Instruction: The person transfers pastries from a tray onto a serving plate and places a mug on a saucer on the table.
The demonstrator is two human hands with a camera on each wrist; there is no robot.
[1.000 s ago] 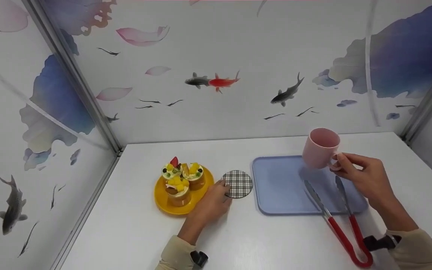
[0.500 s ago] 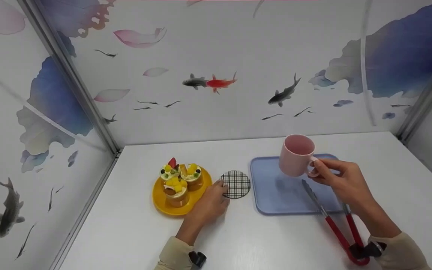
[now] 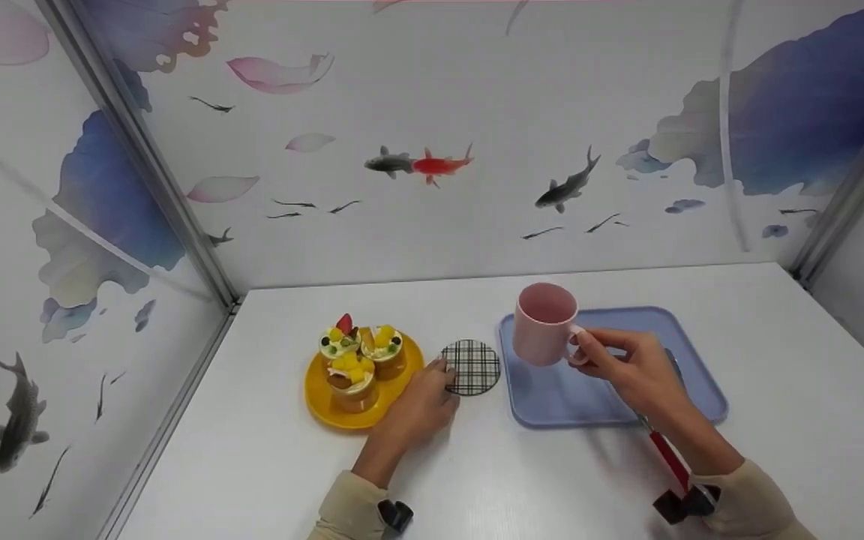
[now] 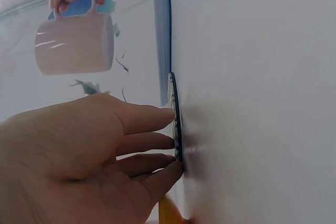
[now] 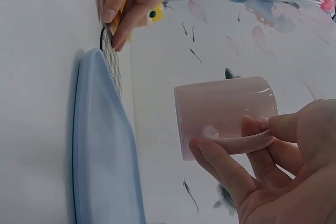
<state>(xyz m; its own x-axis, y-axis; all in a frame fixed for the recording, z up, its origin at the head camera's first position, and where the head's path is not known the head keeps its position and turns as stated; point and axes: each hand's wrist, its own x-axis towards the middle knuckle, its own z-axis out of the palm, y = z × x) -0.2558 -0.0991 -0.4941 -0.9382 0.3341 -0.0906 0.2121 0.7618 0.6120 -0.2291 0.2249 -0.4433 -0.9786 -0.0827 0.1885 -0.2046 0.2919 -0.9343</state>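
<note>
Koi-painted panels wall a white table (image 3: 267, 465) holding a blue tray (image 3: 702, 397), yellow dessert plate (image 3: 319, 401) and plaid coaster (image 3: 474, 367). The right hand (image 3: 631, 371) grips a pink mug (image 3: 543, 324) by its handle, lifted above the tray's left edge. The left hand (image 3: 421, 409) lies flat; its wrist view shows straight fingertips (image 4: 167, 142) touching the coaster's rim.

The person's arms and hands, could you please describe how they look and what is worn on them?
Both hands, left hand and right hand, are bare, with no gloves or rings visible. Each forearm wears a pale beige long sleeve ending at the wrist. A small black device sits at the left cuff, and a similar black device at the right.
</note>
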